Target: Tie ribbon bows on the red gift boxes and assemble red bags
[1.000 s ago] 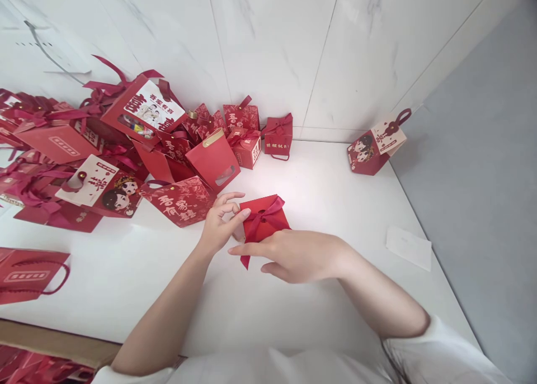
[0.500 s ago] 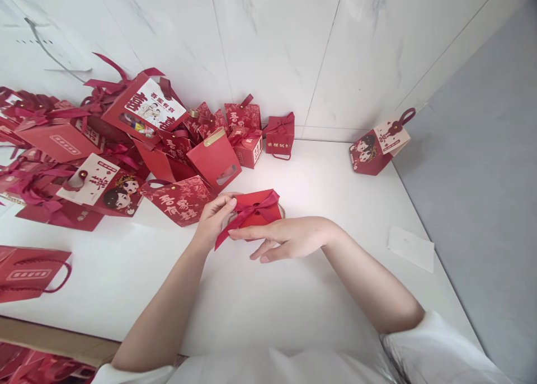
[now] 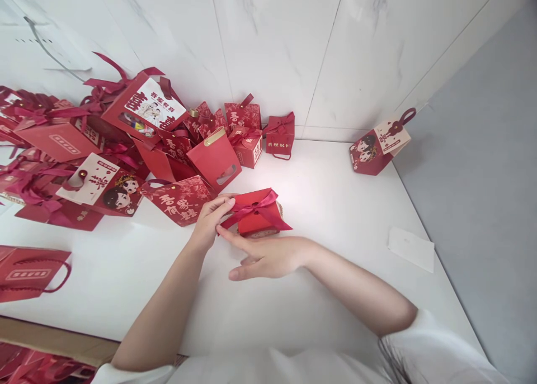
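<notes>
A small red gift box (image 3: pixel 254 224) rests on the white table in front of me, tied on top with a dark red ribbon bow (image 3: pixel 260 207). A bit of gold cord shows at its right side. My left hand (image 3: pixel 210 219) grips the box's left edge, thumb on top, with the other fingers partly hidden. In front of the box, my right hand (image 3: pixel 271 256) is open, fingers stretched out to the left. Its index fingertip is at the ribbon's left tail, close to my left hand; whether it presses on the ribbon I cannot tell.
Several red gift boxes (image 3: pixel 176 202) are heaped at the left and back. One box with a cartoon couple (image 3: pixel 376 146) stands at the back right. A white card (image 3: pixel 411 249) lies near the right edge. A cardboard carton (image 3: pixel 59 339) of red items sits at lower left.
My right hand has shifted left and toward me, off the front of the box. The ribbon's right tail now lies spread out to the right. My left hand stays on the box.
</notes>
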Tool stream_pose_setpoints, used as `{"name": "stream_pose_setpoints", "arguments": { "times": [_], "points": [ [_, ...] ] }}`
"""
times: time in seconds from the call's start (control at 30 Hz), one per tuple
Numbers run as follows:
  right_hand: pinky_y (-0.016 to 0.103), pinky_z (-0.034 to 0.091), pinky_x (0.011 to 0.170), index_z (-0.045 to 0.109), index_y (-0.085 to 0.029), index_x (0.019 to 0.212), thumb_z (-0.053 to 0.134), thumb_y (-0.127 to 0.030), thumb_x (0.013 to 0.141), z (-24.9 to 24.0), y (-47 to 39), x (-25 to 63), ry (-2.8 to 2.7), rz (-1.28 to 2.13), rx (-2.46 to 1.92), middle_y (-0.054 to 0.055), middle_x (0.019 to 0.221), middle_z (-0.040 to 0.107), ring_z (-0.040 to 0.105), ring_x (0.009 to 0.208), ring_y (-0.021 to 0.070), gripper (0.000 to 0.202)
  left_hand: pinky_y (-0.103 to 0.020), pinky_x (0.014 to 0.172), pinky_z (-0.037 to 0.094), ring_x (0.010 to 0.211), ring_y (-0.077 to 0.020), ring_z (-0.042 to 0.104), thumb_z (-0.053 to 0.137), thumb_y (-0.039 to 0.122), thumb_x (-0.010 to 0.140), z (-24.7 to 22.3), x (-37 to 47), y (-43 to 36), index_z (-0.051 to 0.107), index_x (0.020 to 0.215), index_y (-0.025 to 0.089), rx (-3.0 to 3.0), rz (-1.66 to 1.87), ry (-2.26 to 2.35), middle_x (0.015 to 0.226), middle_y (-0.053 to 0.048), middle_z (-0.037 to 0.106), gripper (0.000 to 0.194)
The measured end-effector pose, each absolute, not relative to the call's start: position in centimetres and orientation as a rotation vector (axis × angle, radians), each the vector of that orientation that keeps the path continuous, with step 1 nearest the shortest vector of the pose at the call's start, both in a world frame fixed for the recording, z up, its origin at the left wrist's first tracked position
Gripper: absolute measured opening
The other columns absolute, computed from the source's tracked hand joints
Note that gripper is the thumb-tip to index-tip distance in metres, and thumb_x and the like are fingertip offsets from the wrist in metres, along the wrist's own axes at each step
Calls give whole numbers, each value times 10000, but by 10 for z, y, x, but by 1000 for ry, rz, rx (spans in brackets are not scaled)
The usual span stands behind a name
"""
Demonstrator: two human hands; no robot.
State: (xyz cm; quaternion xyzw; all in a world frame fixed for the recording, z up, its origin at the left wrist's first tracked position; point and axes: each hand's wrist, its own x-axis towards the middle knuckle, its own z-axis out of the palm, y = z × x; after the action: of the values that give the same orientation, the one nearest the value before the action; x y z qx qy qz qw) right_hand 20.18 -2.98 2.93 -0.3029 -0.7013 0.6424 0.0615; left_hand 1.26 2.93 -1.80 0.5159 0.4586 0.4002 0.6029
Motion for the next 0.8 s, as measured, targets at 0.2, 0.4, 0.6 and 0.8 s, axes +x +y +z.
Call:
{"name": "stream_pose_setpoints", "arguments": {
  "times": [0.2, 0.4, 0.6, 0.8],
  "points": [
    [448, 274, 1164, -87, -375, 1536, 662, -621, 798, 7, -43, 172, -1813, 1967, -917, 5, 1635, -163, -33, 1520, 273, 1080, -293, 823, 515, 899, -206, 652, 713, 446, 776, -22, 6, 35, 713, 811, 196, 1175, 960, 1128, 965, -32, 694, 252],
    [404, 349, 1134, 218, -312, 1549, 584, -465, 905, 21, -48, 175, -1826, 1768, -1001, 24, 1642, 128, 298, 1448, 242, 756, -281, 768, 505, 832, -184, 638, 700, 452, 790, -19, 5, 35, 712, 828, 189, 1173, 949, 1122, 912, -33, 692, 266],
    [385, 353, 1107, 505, -152, 1404, 520, -382, 955, 56, -38, 227, -2409, 1595, -799, 117, 1463, 483, 474, 1318, 250, 505, -269, 779, 508, 868, -179, 625, 684, 431, 810, -21, 7, 33, 680, 739, 183, 1205, 963, 1072, 951, -41, 684, 258],
    [317, 474, 879, 683, -164, 1170, 533, -377, 943, 58, -29, 247, -2634, 1600, -842, 97, 1267, 641, 621, 1127, 232, 345, -292, 801, 513, 921, -204, 640, 667, 497, 815, -23, 10, 33, 705, 912, 183, 1255, 881, 1115, 1048, -53, 694, 331]
  ]
}}
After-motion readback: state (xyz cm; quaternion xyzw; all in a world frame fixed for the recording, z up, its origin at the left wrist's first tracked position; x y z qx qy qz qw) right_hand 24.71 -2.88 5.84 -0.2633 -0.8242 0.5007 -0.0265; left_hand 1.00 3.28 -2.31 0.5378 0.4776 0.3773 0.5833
